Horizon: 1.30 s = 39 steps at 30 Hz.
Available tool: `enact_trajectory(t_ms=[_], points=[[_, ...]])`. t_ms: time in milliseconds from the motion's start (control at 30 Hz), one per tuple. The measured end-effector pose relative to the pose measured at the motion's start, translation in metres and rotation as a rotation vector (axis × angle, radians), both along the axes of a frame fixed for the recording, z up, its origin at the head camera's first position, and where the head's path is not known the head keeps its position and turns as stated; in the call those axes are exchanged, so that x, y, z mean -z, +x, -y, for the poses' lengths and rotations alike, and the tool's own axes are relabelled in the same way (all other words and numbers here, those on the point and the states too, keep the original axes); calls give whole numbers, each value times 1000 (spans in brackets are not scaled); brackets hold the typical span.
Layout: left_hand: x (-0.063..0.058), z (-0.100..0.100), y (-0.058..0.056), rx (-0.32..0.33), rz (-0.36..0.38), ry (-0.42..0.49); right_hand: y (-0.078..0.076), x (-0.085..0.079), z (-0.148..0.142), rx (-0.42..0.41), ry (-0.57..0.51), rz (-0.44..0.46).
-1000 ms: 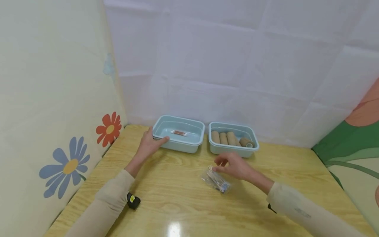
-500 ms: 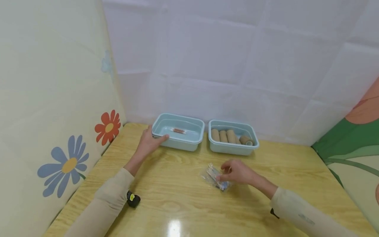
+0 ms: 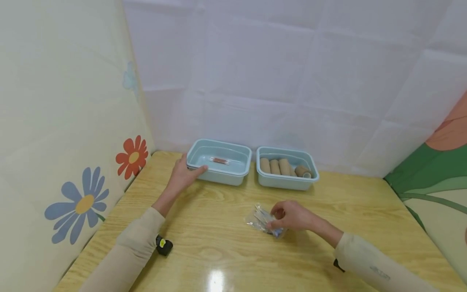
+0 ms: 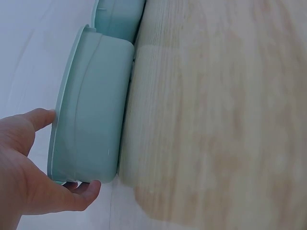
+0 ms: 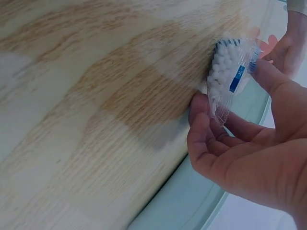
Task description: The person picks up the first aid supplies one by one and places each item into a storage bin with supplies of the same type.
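At the left bin's near-left corner, my left hand (image 3: 182,175) grips the light blue plastic bin (image 3: 222,178); in the left wrist view the thumb lies at the rim and the fingers curl around the end wall (image 4: 96,115). Inside that bin lies a small clear packet with a reddish-brown middle (image 3: 220,161). My right hand (image 3: 293,215) pinches a clear bag of cotton swabs (image 3: 260,219) by its right side, in front of the bins. White cotton tips and a blue label show through the bag (image 5: 223,72) in the right wrist view, with the thumb on its edge and fingers curled beside it.
A second light blue bin (image 3: 284,183) stands just right of the first, holding several brown cardboard rolls (image 3: 275,167). Both bins sit at the back of the wooden table (image 3: 204,243), against a white cloth wall (image 3: 262,73). A flower-printed wall (image 3: 73,121) borders the left.
My right hand has come back toward me from near the right bin and settled on the right side of the swab bag, which has shifted slightly. My left hand keeps its place.
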<state>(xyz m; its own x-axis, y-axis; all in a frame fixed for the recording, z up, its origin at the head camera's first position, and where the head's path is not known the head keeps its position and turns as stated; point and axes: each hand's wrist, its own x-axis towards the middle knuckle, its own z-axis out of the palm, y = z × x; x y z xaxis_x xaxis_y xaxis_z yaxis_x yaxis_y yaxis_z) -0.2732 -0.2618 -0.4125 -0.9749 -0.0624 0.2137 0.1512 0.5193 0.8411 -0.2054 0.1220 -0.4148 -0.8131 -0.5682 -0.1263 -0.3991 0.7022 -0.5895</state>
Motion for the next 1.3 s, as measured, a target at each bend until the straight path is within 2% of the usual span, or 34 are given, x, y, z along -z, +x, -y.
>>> enact_trajectory(t_ms=[167, 400, 600, 733, 867, 1300], points=[[0, 0, 0, 9, -15, 9, -3, 5, -3, -43, -54, -2], [-1, 0, 0, 20, -27, 21, -6, 11, -8, -42, -120, 24], [-2, 1, 1, 30, -36, 30, -6, 10, -8, -31, -148, 47], [-2, 1, 1, 14, -9, 14, -5, 9, -7, -12, -157, 60], [-1, 2, 1, 1, 12, 6, -5, 8, -5, -4, -161, 44], [0, 1, 0, 4, 8, 5, -5, 2, 0, 14, -214, 34]])
